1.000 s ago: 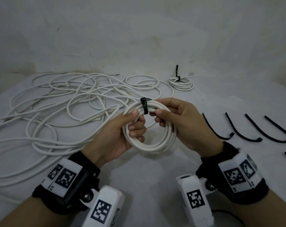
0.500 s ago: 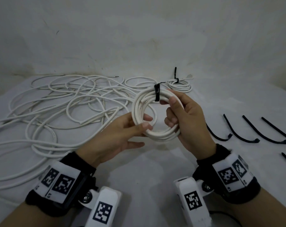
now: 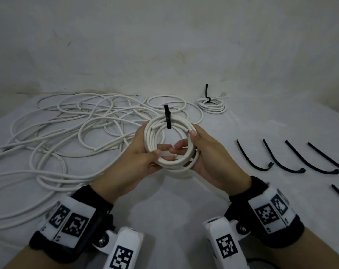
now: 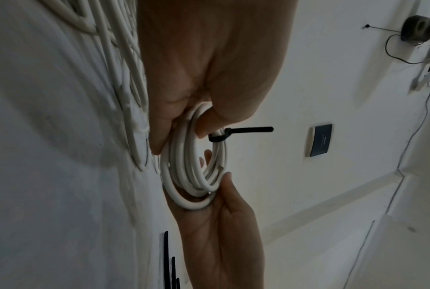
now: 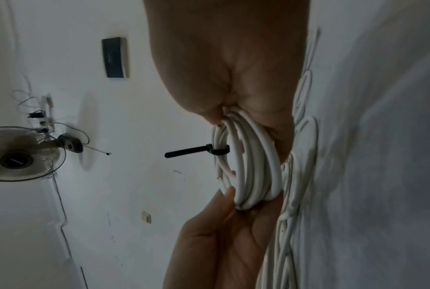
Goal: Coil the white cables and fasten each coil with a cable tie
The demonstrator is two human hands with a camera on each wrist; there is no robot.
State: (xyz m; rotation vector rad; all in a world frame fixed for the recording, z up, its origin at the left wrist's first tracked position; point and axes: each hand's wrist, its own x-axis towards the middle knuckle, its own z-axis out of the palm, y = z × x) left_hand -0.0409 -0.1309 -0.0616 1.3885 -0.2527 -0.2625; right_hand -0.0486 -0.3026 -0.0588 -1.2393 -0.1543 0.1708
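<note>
Wrist bands (image 3: 71, 222): nearest of all, a black band on each forearm with white panels of square black-and-white code markers; a few small characters beside the markers are too small to read.
Left hand (image 3: 133, 162): holds the left side of the held coil, thumb over its front and fingers curled behind.
Right hand (image 3: 213, 162): holds the right side of the held coil, thumb at its upper right edge and fingertips coming through the ring.
Held coil (image 3: 170, 144): several turns of white cable, lifted off the white table (image 3: 174, 200) between the two hands, standing roughly upright and facing the person.
Fastened tie (image 3: 167, 118): a black cable tie wraps the top of the held coil; its free tail sticks straight out from the coil.
Spare ties (image 3: 281, 162): black cable ties lie in a row on the table to the right of the held coil, well apart from it, each curved with a small head at its near end.
Loose cables (image 3: 58, 136): a tangle of white cable spreads over the table to the left of the held coil and behind it.
Finished coil (image 3: 212, 105): a smaller white coil lies flat on the table beyond the held coil and to its right, near the wall, bound by a black tie with an upright tail.
Wall plate (image 4: 320, 140): a dark plate on the far wall bears faint lettering, not legible.
Fan (image 5: 18, 154): wall-mounted, with an unreadable label on its hub.
</note>
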